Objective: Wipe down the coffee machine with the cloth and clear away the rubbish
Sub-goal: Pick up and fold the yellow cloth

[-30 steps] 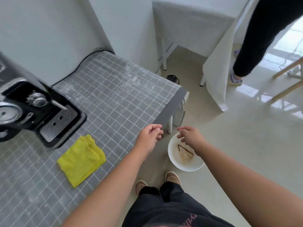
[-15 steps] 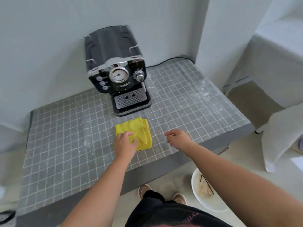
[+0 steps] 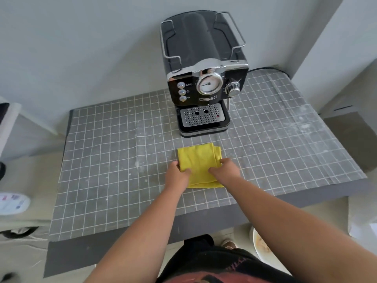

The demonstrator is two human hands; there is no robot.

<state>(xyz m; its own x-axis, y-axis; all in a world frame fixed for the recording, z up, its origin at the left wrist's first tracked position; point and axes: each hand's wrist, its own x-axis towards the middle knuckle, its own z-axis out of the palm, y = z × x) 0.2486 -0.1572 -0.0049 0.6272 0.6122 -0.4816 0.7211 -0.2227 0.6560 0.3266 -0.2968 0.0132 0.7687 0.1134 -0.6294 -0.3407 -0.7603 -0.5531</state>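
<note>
Head camera is looking down on a grid-patterned table (image 3: 114, 160), where the folded yellow cloth (image 3: 199, 160) is lying just in front of the black coffee machine (image 3: 204, 78). Left hand (image 3: 177, 176) is pinching the cloth's left edge; right hand (image 3: 226, 172) is gripping its right side. A white bin (image 3: 257, 250) is sitting on the floor, lower right.

We see bright, even daylight; shadows soft, faint. Glare on our machine (image 3: 206, 78) chrome and gauge. Centre sharp. Wide-angle bend at edges: table (image 3: 106, 180) grid lines curve, walls lean. Left edge and bowl (image 3: 257, 249) blurred.
</note>
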